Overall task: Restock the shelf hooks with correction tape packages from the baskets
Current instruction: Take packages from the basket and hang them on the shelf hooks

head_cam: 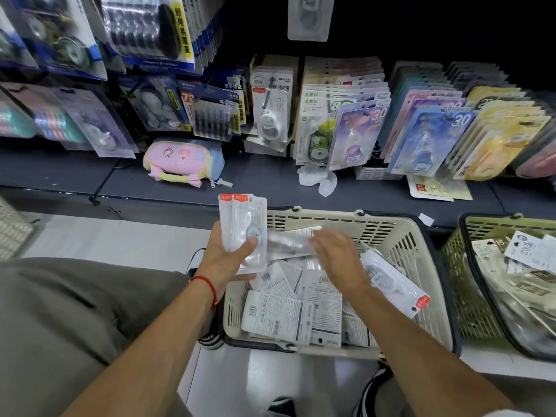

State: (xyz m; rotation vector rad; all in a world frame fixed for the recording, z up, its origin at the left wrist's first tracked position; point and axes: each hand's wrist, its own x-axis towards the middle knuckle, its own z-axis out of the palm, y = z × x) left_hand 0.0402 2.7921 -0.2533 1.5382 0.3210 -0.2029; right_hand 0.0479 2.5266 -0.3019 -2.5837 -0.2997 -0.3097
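Two correction tape packages stacked in left hand, thumb clamped across front, at 12 o'clock of wrist; right hand blurred over cream basket, fingers on another package, grip unclear; risk: loose stack slips, fans out; hang holes misalign for hooks at 12 o'clock.

Viewpoint: head-worn, a single wide-angle view.
Facing: forward and down, over both forearms.
Nearness: close; left hand and right hand mid-frame.
Beyond fingertips: shelf hooks, seemingly motion-blurred.
Below fingers: cream basket.
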